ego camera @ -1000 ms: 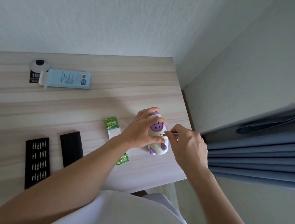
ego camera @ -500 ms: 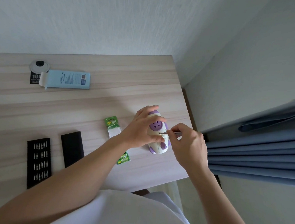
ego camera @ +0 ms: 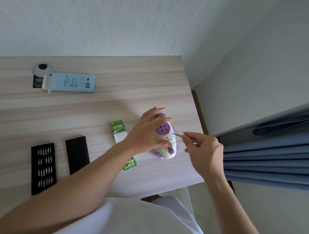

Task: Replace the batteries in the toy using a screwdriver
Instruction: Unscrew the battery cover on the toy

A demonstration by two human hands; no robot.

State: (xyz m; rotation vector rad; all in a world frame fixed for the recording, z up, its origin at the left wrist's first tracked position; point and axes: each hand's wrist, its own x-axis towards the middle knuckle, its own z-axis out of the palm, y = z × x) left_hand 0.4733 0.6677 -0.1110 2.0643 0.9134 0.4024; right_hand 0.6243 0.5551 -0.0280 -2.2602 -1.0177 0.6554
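A white and purple toy (ego camera: 165, 136) lies near the right edge of the wooden table (ego camera: 114, 98). My left hand (ego camera: 144, 132) grips it from the left, fingers curled over its top and thumb at its lower side. My right hand (ego camera: 203, 152) pinches a thin metal screwdriver (ego camera: 185, 137), whose tip sits at the toy's right side. A green battery pack (ego camera: 118, 130) lies left of the toy, partly under my left wrist. A second green pack (ego camera: 130, 164) lies nearer the front edge.
A black tray of screwdriver bits (ego camera: 42, 167) and its black lid (ego camera: 76, 154) lie at the front left. A light blue box (ego camera: 71, 82) and a round black and silver item (ego camera: 41, 69) sit at the back left. Blue curtains (ego camera: 277, 152) hang right of the table.
My right hand has drawn back to the right, so the screwdriver's shaft now shows between it and the toy. My left hand keeps its grip on the toy.
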